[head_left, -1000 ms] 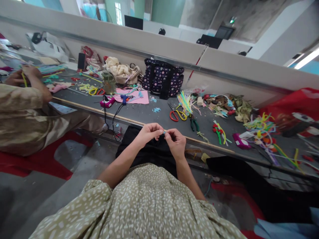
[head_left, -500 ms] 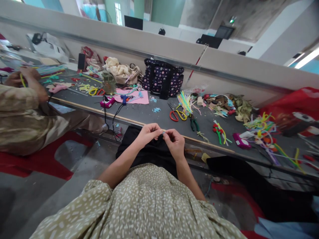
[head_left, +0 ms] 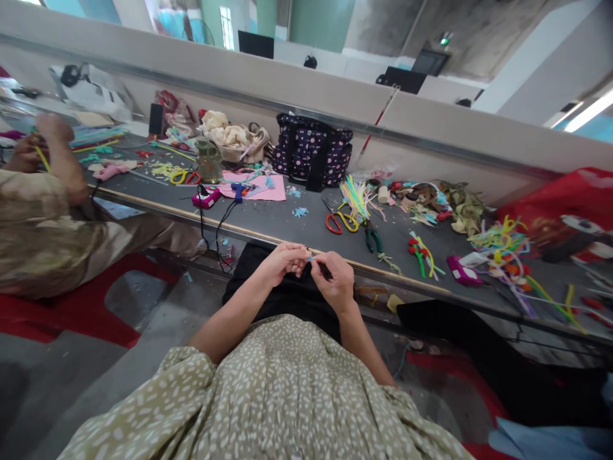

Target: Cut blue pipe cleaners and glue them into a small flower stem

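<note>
My left hand and my right hand meet in front of my lap, just below the front edge of the grey table. Both pinch a tiny light-blue piece between their fingertips. It is too small to name for sure. On the table beyond my hands lie red-and-yellow scissors, green-handled pliers and a bundle of coloured pipe cleaners.
A dotted dark bag, pink paper, a glue gun with cable and craft scraps cover the table. To the left a person in a beige sleeve holds a yellow strip. Red chairs stand below.
My hands have turned slightly and dropped a little while still pinching the blue piece. The person on the left has raised their hands.
</note>
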The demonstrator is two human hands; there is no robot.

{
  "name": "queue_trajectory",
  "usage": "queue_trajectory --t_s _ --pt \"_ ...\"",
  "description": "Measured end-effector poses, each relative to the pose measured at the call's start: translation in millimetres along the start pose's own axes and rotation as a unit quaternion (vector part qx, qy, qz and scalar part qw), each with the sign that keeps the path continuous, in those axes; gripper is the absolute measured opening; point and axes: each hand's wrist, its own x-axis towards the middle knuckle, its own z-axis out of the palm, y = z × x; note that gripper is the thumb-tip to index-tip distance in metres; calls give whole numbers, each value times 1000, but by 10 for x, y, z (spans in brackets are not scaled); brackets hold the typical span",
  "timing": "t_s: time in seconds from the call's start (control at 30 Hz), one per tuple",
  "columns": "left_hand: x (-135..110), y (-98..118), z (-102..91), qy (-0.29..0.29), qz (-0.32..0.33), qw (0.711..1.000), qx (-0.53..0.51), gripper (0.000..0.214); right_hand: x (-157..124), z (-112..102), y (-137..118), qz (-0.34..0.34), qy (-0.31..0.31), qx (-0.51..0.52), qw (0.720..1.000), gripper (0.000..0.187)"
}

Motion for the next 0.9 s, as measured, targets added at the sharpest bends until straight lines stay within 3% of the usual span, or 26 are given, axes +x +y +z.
queue_trajectory --t_s 0.27,0.37,0.57,0.63,0.77,0.9 --pt "-19 15 30 30 53 998 26 26 11 59 -2 105 38 96 989 11" --pt "-15 12 23 26 41 999 22 26 10 52 0 79 35 83 993 11" --pt "8 -18 -21 -18 -32 998 -45 27 10 9 -5 -57 5 -11 998 10" --pt "16 -29 -32 -25 -37 997 -55 28 10 9 -5 -65 2 -16 998 9" --pt "25 -42 -30 -5 9 1000 -14 29 12 40 -9 19 35 32 999 8" --pt "-2 -27 16 39 119 987 102 30 26 49 12 121 31 106 987 12"
